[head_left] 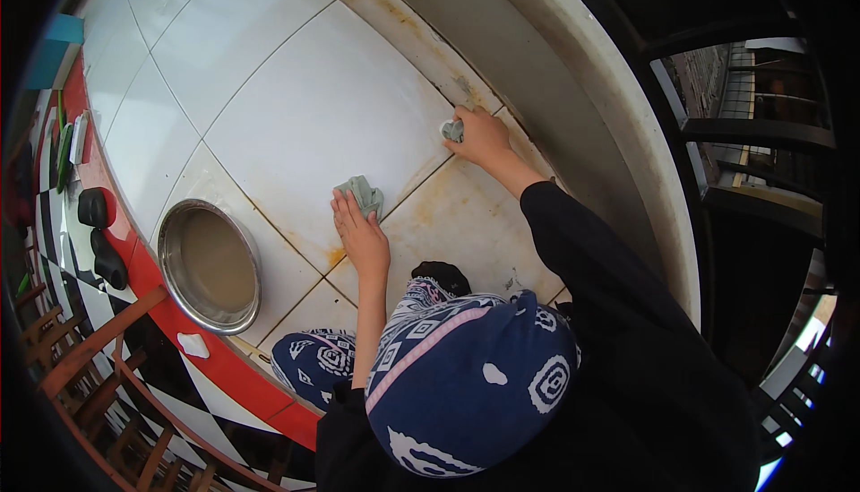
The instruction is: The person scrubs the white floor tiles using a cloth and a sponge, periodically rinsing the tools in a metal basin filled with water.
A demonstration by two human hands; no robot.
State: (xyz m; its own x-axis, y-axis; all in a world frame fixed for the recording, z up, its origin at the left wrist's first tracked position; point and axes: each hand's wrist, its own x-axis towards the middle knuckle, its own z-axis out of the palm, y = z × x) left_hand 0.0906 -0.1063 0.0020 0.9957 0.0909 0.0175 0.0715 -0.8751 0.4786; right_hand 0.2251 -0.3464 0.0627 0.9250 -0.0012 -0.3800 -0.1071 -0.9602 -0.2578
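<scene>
My left hand (360,239) lies flat on the white floor tile (313,89), fingers stretched out against the lower edge of a crumpled grey-green cloth (363,193). Part of that cloth may be under the fingers. Farther right, my right hand (485,139) is closed around a bunched grey-green cloth (452,131) with a bit of white at its edge. It presses this down near a grout line, close to the foot of the low wall. Rust-brown stains mark the tiles around both hands.
A metal basin (211,265) of murky water stands at the left. Beyond it runs a red tile edge (269,384) with a small white piece (193,345) and dark shoes (107,259). The curved low wall (573,89) borders the right side. Wooden railings (112,340) are at lower left.
</scene>
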